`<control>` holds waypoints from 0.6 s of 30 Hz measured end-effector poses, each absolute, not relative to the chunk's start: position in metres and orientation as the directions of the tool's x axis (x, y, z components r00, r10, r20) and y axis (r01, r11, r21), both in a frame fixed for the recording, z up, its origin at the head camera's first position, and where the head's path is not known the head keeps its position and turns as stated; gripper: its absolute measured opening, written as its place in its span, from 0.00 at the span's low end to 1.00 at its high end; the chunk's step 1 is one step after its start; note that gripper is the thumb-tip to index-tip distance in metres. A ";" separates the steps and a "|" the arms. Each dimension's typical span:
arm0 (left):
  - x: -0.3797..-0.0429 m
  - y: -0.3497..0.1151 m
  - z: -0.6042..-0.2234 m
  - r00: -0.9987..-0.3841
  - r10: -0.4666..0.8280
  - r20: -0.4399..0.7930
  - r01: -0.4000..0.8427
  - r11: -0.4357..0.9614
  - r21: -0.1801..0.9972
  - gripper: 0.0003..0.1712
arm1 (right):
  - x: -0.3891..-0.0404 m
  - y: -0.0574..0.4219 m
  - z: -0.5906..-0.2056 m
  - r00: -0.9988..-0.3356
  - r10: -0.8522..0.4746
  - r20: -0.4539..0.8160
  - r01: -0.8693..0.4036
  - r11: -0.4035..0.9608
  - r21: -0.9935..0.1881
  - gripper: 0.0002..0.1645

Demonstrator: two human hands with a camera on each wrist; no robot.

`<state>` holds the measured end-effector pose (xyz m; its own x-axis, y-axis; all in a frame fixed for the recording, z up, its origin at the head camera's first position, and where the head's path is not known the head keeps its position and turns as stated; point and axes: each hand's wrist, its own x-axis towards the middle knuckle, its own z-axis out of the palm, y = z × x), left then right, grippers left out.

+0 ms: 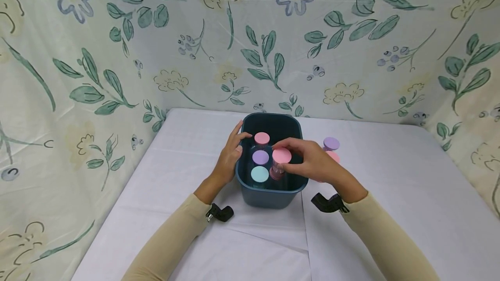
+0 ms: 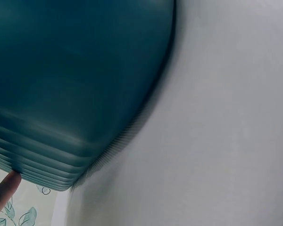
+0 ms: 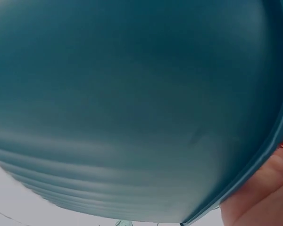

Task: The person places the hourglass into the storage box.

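Note:
A deep teal plastic bin (image 1: 269, 200) stands on the table. My left hand (image 1: 226, 161) holds its left wall, with a finger over the rim; in the left wrist view a fingertip (image 2: 8, 186) touches the ribbed outer side. My right hand (image 1: 314, 161) reaches over the right rim and pinches a small clear jar with a pink lid (image 1: 282, 156), upright inside the bin. Beside it in the bin stand jars with a pink lid (image 1: 261, 138), a purple lid (image 1: 260, 157) and a light blue lid (image 1: 259, 174). The right wrist view mostly shows the bin's outer wall (image 3: 132, 94).
Just right of the bin, partly behind my right hand, are a jar with a purple lid (image 1: 331, 143) and one with a pink lid (image 1: 333, 156). A white cloth (image 1: 390, 194) covers the table. Floral fabric (image 1: 250, 64) hangs behind and at the sides.

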<state>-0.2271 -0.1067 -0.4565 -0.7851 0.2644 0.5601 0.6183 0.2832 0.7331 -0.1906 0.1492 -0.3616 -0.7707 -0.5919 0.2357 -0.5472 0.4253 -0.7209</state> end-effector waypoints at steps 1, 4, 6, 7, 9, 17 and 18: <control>-0.227 -0.107 -0.457 -0.783 0.264 0.563 0.621 0.281 0.732 0.25 | -0.190 0.149 -0.362 -0.770 -0.594 0.233 -0.550 0.432 -0.715 0.26; -0.228 -0.107 -0.457 -0.779 0.262 0.569 0.626 0.281 0.728 0.25 | -0.189 0.148 -0.361 -0.768 -0.600 0.224 -0.553 0.444 -0.705 0.25; -0.227 -0.106 -0.457 -0.781 0.258 0.569 0.624 0.286 0.727 0.25 | -0.188 0.148 -0.361 -0.766 -0.604 0.221 -0.558 0.454 -0.694 0.25; -0.227 -0.106 -0.456 -0.782 0.257 0.567 0.622 0.287 0.728 0.25 | -0.188 0.148 -0.362 -0.765 -0.604 0.221 -0.562 0.460 -0.687 0.25; -0.226 -0.106 -0.455 -0.785 0.255 0.564 0.619 0.286 0.732 0.25 | -0.188 0.148 -0.362 -0.764 -0.606 0.223 -0.570 0.470 -0.674 0.25; -0.223 -0.105 -0.451 -0.784 0.267 0.560 0.619 0.271 0.737 0.26 | -0.186 0.148 -0.362 -0.749 -0.623 0.223 -0.596 0.487 -0.638 0.25; -0.223 -0.106 -0.452 -0.783 0.267 0.562 0.621 0.275 0.734 0.26 | -0.186 0.148 -0.362 -0.748 -0.626 0.222 -0.596 0.487 -0.638 0.25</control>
